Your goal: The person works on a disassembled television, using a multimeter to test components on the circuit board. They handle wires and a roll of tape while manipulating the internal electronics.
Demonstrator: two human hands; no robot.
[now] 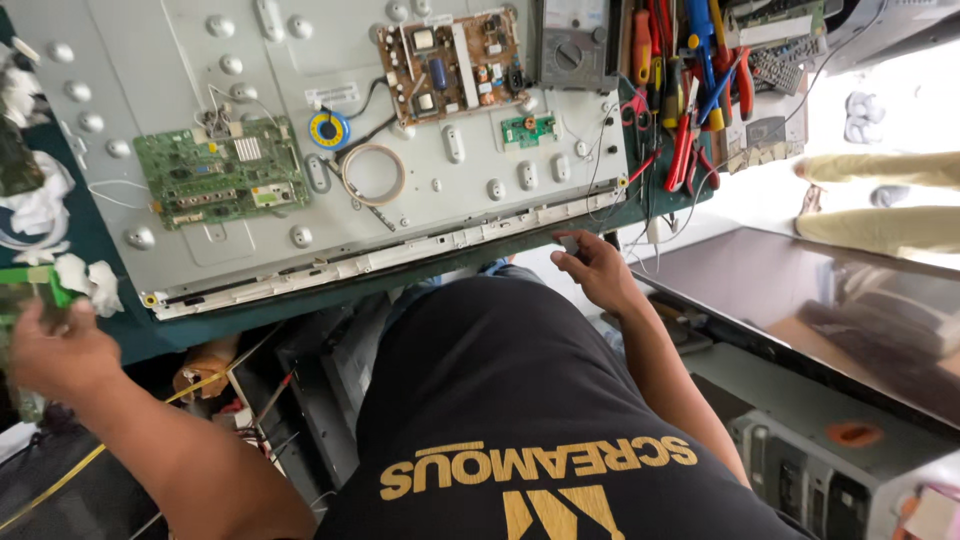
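Left hand (55,350) clenched on a green strip (35,277) at the surface's left edge; right hand (595,268) pinches the panel (300,215) rim at its front edge.

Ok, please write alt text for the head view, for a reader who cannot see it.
A person leans over a TV back panel with circuit boards, right hand at its front edge, left hand holding something green and white. Tools lie beside it.
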